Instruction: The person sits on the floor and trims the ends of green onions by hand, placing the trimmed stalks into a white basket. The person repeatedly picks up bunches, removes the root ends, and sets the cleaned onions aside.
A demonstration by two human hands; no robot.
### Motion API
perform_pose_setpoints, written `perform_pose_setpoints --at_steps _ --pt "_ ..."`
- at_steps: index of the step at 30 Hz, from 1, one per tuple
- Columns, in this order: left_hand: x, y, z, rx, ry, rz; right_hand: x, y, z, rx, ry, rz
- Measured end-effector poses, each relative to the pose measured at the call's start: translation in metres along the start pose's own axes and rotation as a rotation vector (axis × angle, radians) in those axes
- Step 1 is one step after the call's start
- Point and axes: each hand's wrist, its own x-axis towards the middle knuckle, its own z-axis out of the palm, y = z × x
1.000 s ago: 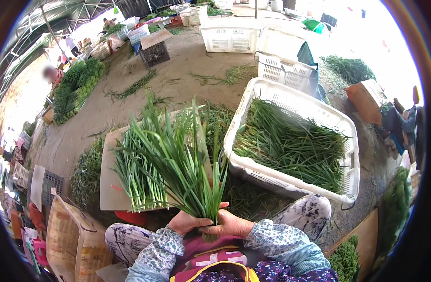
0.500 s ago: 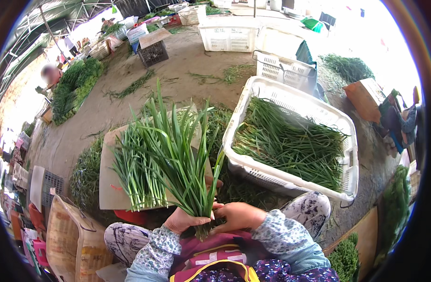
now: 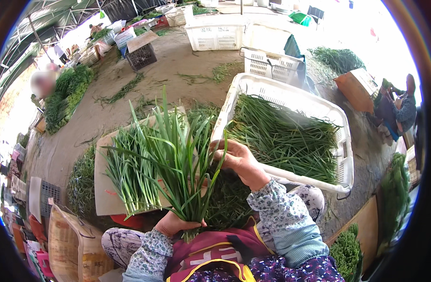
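My left hand (image 3: 179,223) is closed around the pale stem end of a bunch of garlic chives (image 3: 177,174), its long green leaves fanning upward in front of my lap. My right hand (image 3: 239,162) is raised at the bunch's right side, fingers bent together beside an outer leaf; whether they grip that leaf is unclear. Left of the bunch, trimmed chives (image 3: 130,176) lie lined up on a flat pale board (image 3: 106,199). To the right stands a white plastic crate (image 3: 349,155) with many loose chives (image 3: 290,138) inside.
Loose green scraps (image 3: 227,199) lie between board and crate. A tan basket (image 3: 65,244) stands at lower left. More white crates (image 3: 215,37) are farther back. Heaped greens (image 3: 67,96) lie at left, with a person beside them. A cardboard box (image 3: 356,89) sits at right.
My right hand has left the stem end and moved up and right to the leaves. My left hand still holds the bunch, slightly lower and farther left. The view has shifted a little.
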Motion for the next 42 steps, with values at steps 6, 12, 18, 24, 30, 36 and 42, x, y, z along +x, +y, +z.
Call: perform_pose_setpoints --at_steps 6,12,18,24,30,36,42 --pt "0.000 -0.007 -0.004 0.023 -0.023 0.019 -0.003 0.013 -0.001 0.033 -0.036 0.052" --pt "-0.004 -0.002 0.002 -0.028 0.100 -0.046 -0.009 0.025 -0.002 -0.017 0.049 0.025" --pt "0.000 -0.009 0.003 -0.039 0.137 -0.109 -0.007 0.062 -0.015 0.089 0.217 0.106" --pt "0.003 -0.003 0.008 -0.072 0.184 -0.129 -0.002 0.035 -0.036 0.099 0.477 -0.047" --pt "-0.003 0.012 0.001 -0.145 0.284 -0.120 -0.038 -0.009 -0.062 -0.040 0.103 -0.140" --pt "-0.007 0.016 -0.005 -0.158 0.300 -0.127 -0.070 0.034 -0.043 -0.869 -0.553 -0.116" --pt "-0.008 0.018 0.004 -0.089 0.273 -0.090 -0.067 0.092 -0.017 -0.618 -0.301 0.141"
